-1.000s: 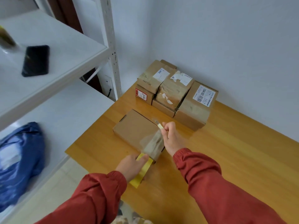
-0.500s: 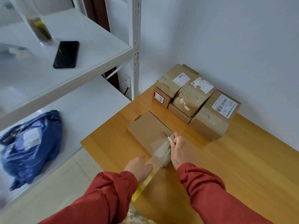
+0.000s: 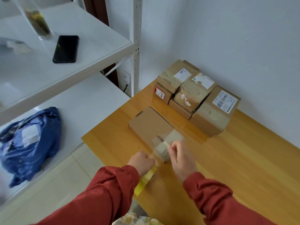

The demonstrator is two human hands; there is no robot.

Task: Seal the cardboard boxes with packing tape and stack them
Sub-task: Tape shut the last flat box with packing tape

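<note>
A flat brown cardboard box (image 3: 150, 125) lies on the wooden table (image 3: 235, 168) in front of me. Clear packing tape (image 3: 164, 146) stretches over its near end. My left hand (image 3: 140, 160) grips the yellow tape roll (image 3: 144, 181) at the table's near edge. My right hand (image 3: 181, 157) holds a small yellow-handled cutter (image 3: 164, 141) against the tape on the box. A stack of several taped boxes (image 3: 194, 98) stands against the wall at the back.
A white metal shelf unit (image 3: 136, 46) stands to the left of the table. A black phone (image 3: 65, 49) and a glass (image 3: 39, 23) sit on its upper shelf. A blue plastic parcel (image 3: 27, 143) lies on the lower shelf.
My right hand has lowered the tape and the cutter onto the near end of the box. My left hand with the roll has dropped to the table edge. My view has swung left.
</note>
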